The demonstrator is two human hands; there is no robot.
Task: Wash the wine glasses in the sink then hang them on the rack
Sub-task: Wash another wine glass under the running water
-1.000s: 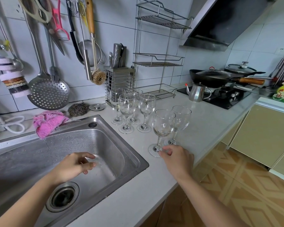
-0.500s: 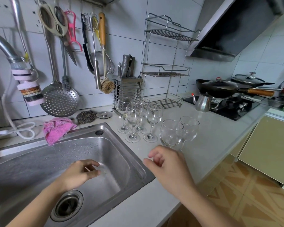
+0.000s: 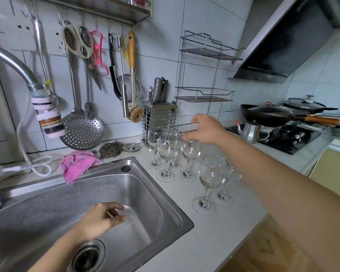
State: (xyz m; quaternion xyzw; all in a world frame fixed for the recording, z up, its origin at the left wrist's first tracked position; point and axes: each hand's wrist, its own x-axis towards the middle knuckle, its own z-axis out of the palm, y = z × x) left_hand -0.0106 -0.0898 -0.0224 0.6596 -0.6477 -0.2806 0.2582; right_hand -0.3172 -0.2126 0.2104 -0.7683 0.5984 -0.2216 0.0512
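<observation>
Apparently none washed: clear stemmed wine glasses (image 3: pixel 212 173) at 2 o'clock of steel sink (image 3: pixel 47 213); right hand (image 3: pixel 206 130) spread, empty; left hand (image 3: pixel 100 218) loosely curled, empty.

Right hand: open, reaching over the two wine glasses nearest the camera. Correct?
No. The right hand is open, but it reaches over the rear four wine glasses by the knife block, not the two nearest. The head view shows it.

Right of sink (image 3: pixel 171 209): six wine glasses (image 3: pixel 167 146) crowd the worktop (image 3: pixel 214 242), narrow gaps between stems.
Over sink: basin open; faucet filter (image 3: pixel 47 118) hangs at left rear.
Behind sink: pink cloth (image 3: pixel 77 163), scourer (image 3: pixel 110 149).
</observation>
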